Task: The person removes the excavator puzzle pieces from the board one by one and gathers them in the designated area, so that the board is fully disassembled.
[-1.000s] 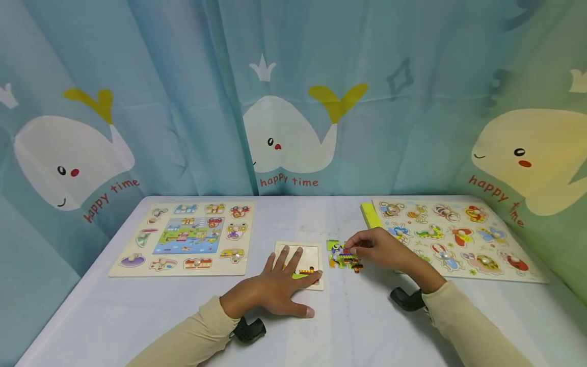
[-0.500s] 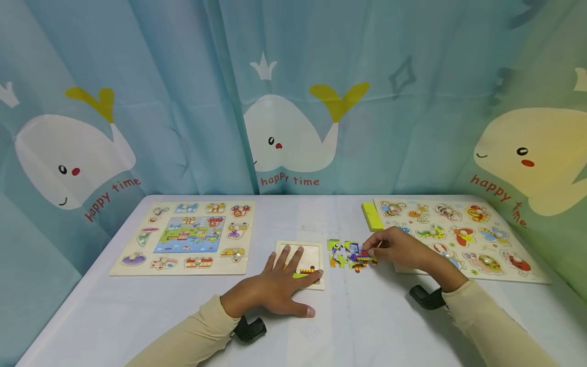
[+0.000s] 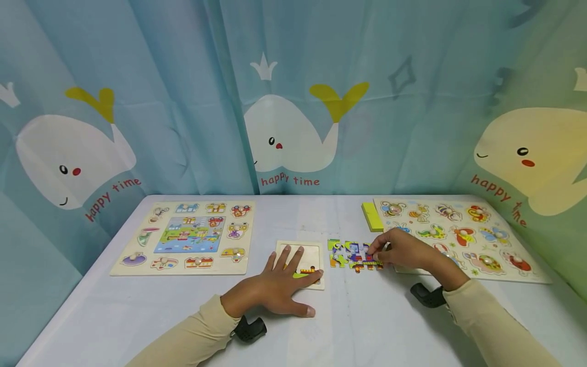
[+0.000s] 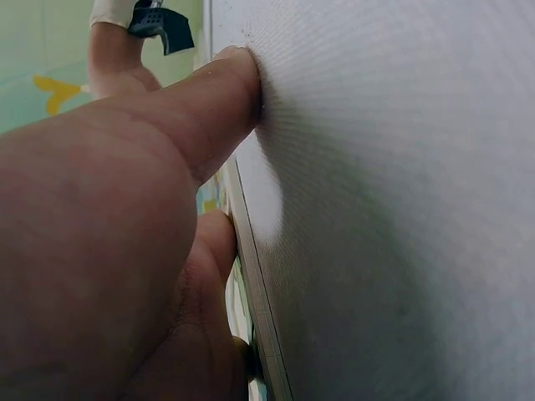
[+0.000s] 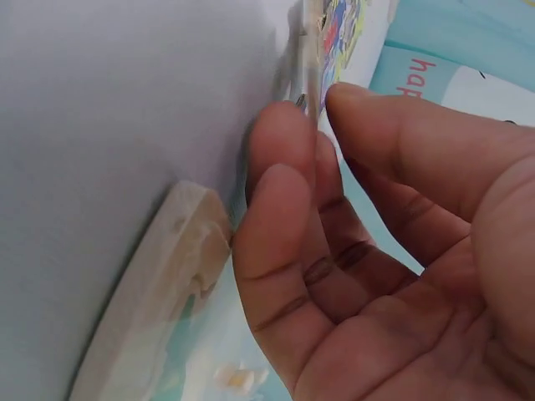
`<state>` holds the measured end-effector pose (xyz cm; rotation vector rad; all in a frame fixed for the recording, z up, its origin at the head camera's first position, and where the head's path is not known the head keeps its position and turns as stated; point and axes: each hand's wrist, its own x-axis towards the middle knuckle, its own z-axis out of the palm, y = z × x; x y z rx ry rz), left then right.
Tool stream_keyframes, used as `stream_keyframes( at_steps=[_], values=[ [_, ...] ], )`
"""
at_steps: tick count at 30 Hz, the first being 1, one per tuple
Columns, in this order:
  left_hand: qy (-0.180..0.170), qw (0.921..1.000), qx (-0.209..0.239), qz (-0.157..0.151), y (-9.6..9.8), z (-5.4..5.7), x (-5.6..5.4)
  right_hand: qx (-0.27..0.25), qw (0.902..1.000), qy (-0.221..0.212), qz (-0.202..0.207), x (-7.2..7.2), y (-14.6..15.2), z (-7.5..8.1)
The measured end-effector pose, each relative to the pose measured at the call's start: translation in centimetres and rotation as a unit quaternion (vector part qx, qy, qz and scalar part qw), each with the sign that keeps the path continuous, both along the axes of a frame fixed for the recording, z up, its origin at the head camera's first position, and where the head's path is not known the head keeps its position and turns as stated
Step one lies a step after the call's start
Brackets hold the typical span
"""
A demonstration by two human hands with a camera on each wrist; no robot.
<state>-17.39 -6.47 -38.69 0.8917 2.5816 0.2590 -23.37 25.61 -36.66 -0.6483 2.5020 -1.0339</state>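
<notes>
My left hand [image 3: 279,290] lies spread over a small wooden puzzle frame [image 3: 300,243], fingers straight and thumb on the tablecloth. A green and orange piece [image 3: 303,275] shows inside the frame, partly covered by the fingers. Right of it, several colourful jigsaw pieces [image 3: 339,259] lie together on the table. With thumb and fingers my right hand [image 3: 405,251] pinches a jigsaw piece [image 3: 370,259] at the right end of this group. In the right wrist view that piece appears edge-on between thumb and fingertips; its far part is cut off.
A peg board of vehicles [image 3: 181,271] stands at the left of the table. An insect peg board [image 3: 534,276] lies at the right, just beyond the right hand. Beside it is a yellow block [image 3: 372,216]. A whale-print curtain [image 3: 206,127] hangs behind the table.
My right hand has moved right with the pinched piece, from over the middle of the jigsaw group to its right end, uncovering more pieces. My left hand stays in place.
</notes>
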Motion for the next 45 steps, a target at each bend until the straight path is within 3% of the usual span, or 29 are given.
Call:
stream_keyframes(
  at_steps=[12,18,27,37,45],
  values=[
    [-0.001,1.0000,0.003,-0.002,0.0,0.0,0.0,0.031,0.9986,0.041,-0.007,0.0,-0.1,0.6],
    [-0.005,0.9998,0.019,0.001,0.0,0.1,0.0,0.008,0.9980,0.061,0.014,-0.3,-0.7,0.6],
    [-0.005,0.9993,0.037,-0.006,-0.2,0.0,0.1,-0.028,0.9979,0.056,0.015,-0.7,-2.6,0.3],
    [0.001,0.9995,0.029,0.011,-2.5,0.5,0.9,-0.069,0.9959,0.043,0.040,-0.9,-5.3,0.1],
    [-0.016,0.9991,0.038,0.012,-3.3,0.7,1.6,-0.071,0.9939,0.061,0.060,-0.9,-7.8,-0.5]
  ],
)
